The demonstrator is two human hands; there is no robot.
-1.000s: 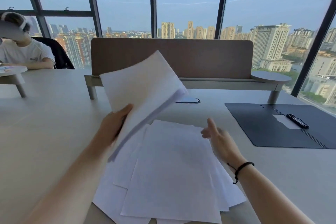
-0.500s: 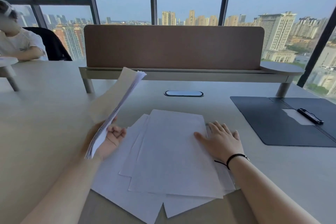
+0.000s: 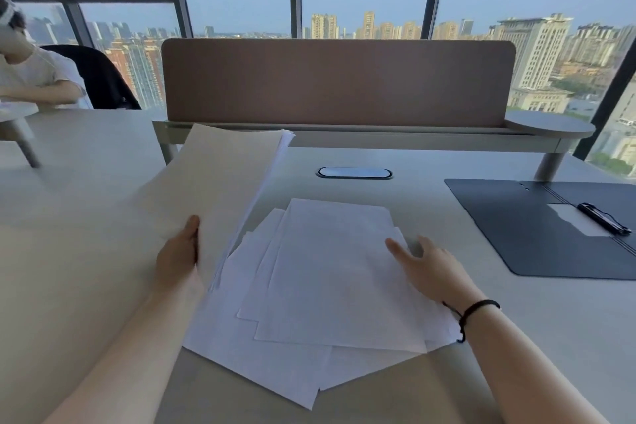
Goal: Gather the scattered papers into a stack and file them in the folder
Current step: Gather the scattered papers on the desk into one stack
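Several white papers [image 3: 330,286] lie fanned out and overlapping on the table in front of me. My left hand [image 3: 179,256] grips a stack of papers [image 3: 220,189] by its near edge, tilted up off the table to the left of the loose sheets. My right hand [image 3: 432,267] rests fingers apart on the right edge of the loose papers, holding nothing. A dark folder [image 3: 523,227] lies open flat at the right, with a black clip [image 3: 602,218] near its spine.
A brown divider screen [image 3: 337,83] on a raised shelf [image 3: 378,138] crosses the back of the table. An oval cable port [image 3: 354,172] sits behind the papers. Another person [image 3: 31,76] sits at the far left beside a black chair [image 3: 99,76].
The stack in my left hand has swung from edge-on to face-on, and my thumb now lies on top. My right hand has shifted slightly on the loose sheets.
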